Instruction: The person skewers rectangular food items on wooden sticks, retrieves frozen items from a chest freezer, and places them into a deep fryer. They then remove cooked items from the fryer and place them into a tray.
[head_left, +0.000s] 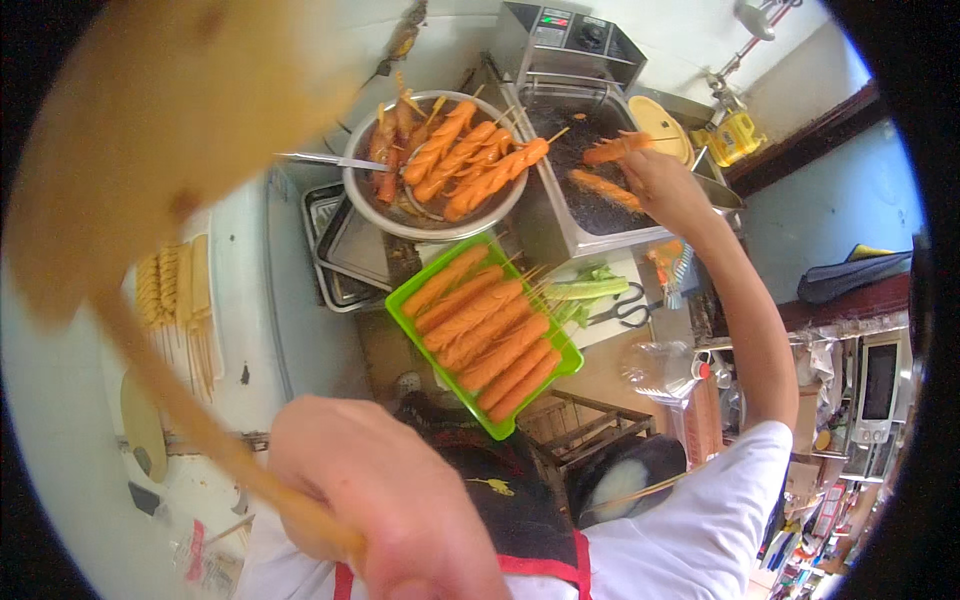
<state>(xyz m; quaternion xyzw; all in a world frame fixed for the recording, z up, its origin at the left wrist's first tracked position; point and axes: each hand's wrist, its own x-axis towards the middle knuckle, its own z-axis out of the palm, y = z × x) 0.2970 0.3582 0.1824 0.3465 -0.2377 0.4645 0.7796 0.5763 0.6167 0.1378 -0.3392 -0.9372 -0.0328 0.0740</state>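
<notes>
Close to the camera, my left hand (375, 487) grips a wooden stick (202, 427); the large tan mass (150, 150) at its upper end is too blurred to name. My right hand (664, 187) reaches over the deep fryer (585, 247) and holds a score-cut sausage on a skewer (609, 148) above dark oil. Another cut sausage (600, 187) lies in the oil just below that hand. Left of the fryer, a steel bowl (356, 202) holds several fried skewered sausages (450, 161). A green plastic tray (412, 330) before me carries several pinkish-orange sausages on sticks (480, 322).
Metal trays (352, 259) sit under the bowl's left side. Scissors (630, 307) and green leaves (589, 289) lie near the fryer's front. A plastic bottle (664, 371) is at the right, below my arm. More skewered food (176, 285) lies far left. A yellow jug (731, 140) stands behind the fryer.
</notes>
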